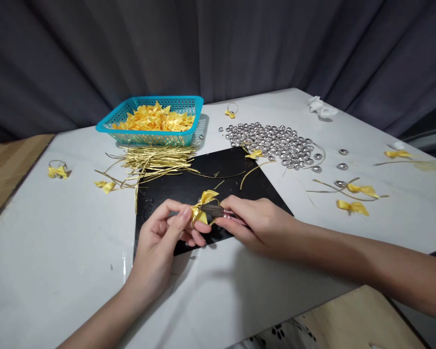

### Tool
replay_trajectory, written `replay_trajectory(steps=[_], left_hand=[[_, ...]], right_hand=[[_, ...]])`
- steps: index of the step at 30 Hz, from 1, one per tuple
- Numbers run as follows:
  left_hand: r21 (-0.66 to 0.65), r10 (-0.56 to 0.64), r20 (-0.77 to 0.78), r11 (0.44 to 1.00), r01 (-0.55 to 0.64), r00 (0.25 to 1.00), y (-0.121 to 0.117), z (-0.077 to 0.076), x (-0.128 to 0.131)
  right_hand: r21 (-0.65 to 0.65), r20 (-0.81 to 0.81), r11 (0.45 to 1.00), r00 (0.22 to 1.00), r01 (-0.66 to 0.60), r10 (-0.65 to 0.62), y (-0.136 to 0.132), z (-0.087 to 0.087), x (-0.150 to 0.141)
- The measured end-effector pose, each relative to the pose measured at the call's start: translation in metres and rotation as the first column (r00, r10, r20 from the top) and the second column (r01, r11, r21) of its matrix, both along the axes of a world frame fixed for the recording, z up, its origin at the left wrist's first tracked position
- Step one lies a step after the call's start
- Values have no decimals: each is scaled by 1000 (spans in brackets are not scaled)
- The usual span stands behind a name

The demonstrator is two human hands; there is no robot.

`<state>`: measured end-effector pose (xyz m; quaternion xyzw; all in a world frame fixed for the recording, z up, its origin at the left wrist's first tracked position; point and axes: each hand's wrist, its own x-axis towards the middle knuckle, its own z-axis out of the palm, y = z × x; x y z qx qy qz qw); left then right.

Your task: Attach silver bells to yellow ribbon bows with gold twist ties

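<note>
Over the black mat, my left hand pinches a yellow ribbon bow with gold wire looped around it. My right hand is closed around the pink handles of small pliers. Their dark jaws reach to the bow and the wire at its middle. The fingers hide part of the wire and most of the handles.
A blue basket of yellow bows stands at the back, behind a bundle of gold wires. Silver beads are heaped behind the mat. Finished-looking wire rings with bows and loose bows lie about the white table.
</note>
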<state>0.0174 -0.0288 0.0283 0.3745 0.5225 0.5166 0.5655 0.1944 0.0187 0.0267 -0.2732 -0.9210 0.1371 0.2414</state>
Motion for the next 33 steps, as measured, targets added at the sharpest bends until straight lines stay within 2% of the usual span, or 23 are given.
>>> replay_trajectory(steps=[5, 14, 22, 33], left_hand=[[9, -17, 14, 1000, 17, 1000, 0, -1, -1], [1, -20, 22, 1000, 20, 1000, 0, -1, -2], [14, -61, 26, 998, 60, 998, 0, -4, -2], [16, -63, 28, 998, 62, 998, 0, -5, -3]], right_hand=[[49, 15, 999, 1000, 0, -1, 0, -1, 1], [32, -18, 999, 1000, -12, 13, 1, 2, 2], [-79, -12, 997, 1000, -8, 7, 0, 3, 2], [67, -7, 997, 999, -34, 35, 1, 1, 2]])
